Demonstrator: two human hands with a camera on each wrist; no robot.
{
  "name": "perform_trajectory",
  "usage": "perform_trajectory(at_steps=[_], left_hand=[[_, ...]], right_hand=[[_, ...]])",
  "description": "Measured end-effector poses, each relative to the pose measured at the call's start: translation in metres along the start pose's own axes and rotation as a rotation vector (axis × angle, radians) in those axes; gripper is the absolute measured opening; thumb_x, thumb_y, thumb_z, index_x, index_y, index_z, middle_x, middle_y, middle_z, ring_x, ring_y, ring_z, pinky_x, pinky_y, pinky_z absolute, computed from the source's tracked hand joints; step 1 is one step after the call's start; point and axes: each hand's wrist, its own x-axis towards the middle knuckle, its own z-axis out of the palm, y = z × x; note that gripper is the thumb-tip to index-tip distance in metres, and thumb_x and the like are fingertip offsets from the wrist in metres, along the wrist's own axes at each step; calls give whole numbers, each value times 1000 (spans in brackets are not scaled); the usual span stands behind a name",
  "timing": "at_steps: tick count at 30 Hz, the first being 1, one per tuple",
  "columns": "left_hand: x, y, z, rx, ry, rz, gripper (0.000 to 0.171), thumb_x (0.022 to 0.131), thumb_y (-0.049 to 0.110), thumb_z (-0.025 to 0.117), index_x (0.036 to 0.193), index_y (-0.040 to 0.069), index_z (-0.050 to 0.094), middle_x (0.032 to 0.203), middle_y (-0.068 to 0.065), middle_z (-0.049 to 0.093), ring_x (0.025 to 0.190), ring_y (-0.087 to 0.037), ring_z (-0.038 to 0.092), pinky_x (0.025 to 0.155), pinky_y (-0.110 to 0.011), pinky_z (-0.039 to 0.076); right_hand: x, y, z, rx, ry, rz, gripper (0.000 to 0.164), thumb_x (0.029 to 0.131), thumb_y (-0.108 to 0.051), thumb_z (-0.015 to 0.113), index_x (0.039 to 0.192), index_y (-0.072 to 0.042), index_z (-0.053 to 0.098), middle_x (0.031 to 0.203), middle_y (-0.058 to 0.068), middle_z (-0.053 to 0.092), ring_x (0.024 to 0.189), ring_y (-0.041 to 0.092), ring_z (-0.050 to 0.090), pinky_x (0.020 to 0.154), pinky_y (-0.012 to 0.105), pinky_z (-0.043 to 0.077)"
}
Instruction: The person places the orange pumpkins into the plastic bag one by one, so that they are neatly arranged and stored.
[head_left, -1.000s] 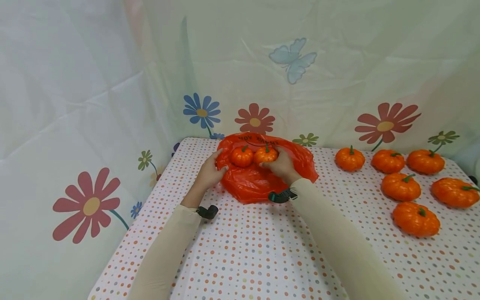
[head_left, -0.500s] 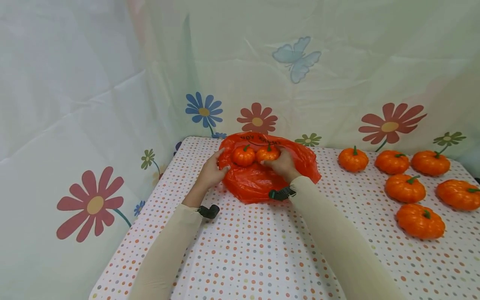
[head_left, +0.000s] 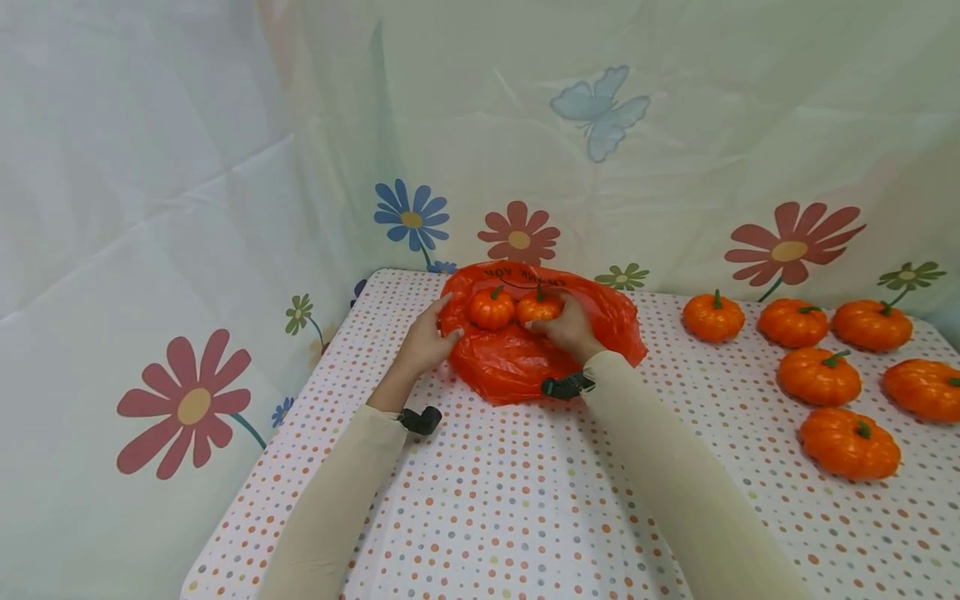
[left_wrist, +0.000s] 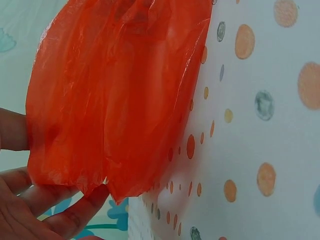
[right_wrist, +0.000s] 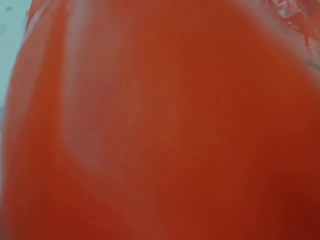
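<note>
pumpkin (head_left: 537, 311) in red bag (head_left: 510, 360), seemingly gripped by right hand (head_left: 570, 328).

Pale flowered backdrop (head_left: 480, 108), blue butterfly (head_left: 603, 111), dotted tablecloth (head_left: 480, 500)

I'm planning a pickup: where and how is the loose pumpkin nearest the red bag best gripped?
Probably from above, round the widest sides: this pumpkin sits upright, its rounded body wide below the green stem, with a gap before the next pumpkin.
</note>
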Motion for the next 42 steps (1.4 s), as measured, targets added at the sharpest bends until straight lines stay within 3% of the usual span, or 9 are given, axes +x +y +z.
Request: perform_trajectory(at_steps=[13, 19, 24, 30, 34, 40, 42], left_hand=[[0, 2, 0, -1, -4, -35, 69, 94, 15, 63, 155, 17, 31, 156, -12, 40, 141, -33, 42, 111, -49, 42], [0, 2, 1, -2, -1, -20, 69, 94, 15, 63, 155, 15, 31, 155, -13, 40, 141, -33, 42, 111, -49, 42], [1, 0, 1, 8, -3, -8, 69, 94, 15, 63, 155, 14, 30, 155, -13, 41, 141, -33, 42, 112, -48, 42], [1, 0, 1, 2, 1, -12, 69, 94, 15, 63, 155, 15, 31, 154, -13, 41, 141, -33, 43, 112, -48, 42], [0, 1, 1, 4, 0, -25, 68, 95, 16, 63, 155, 15, 31, 154, -12, 42, 140, -33, 43, 111, -48, 42], [1, 0, 2, 16, 5, -34, 68, 95, 18, 63, 155, 17, 31, 154, -12, 42, 140, -32, 44, 111, -48, 43], [1, 0, 2, 22, 7, -34, 68, 95, 18, 63, 155, 17, 31, 154, -12, 42, 139, -32, 44, 110, -48, 43]], right_hand=[[2, 0, -2, 12, -11, 14, 75, 86, -13, 76, 150, -10, 36, 149, 18, 39, 132, 37, 41, 115, 49, 38], [-1, -2, -1, 2, 5, -7, 74, 87, -14, 75, 149, -7, 36, 150, 18, 39, 130, 37, 42, 108, 49, 46], [-10, -8, -4, -85, 8, -34, 77, 87, -20, 76, 149, -3, 33, 151, 19, 38, 134, 38, 39, 115, 51, 37], [-36, -20, -11, -242, -76, -148, 73, 91, -23, 71, 149, -1, 33, 150, 22, 38, 133, 40, 40, 112, 55, 39], [-66, -28, -19, -309, -116, -245, 68, 92, -25, 68, 149, -5, 36, 150, 21, 39, 136, 41, 38, 112, 60, 37], [-115, -25, -37, -356, -51, -454, 58, 92, -19, 69, 143, -6, 46, 148, 18, 45, 138, 41, 37, 112, 65, 32], [-129, -19, -47, -355, -5, -519, 53, 91, -17, 69, 140, -7, 51, 145, 17, 49, 133, 39, 42, 106, 63, 39]])
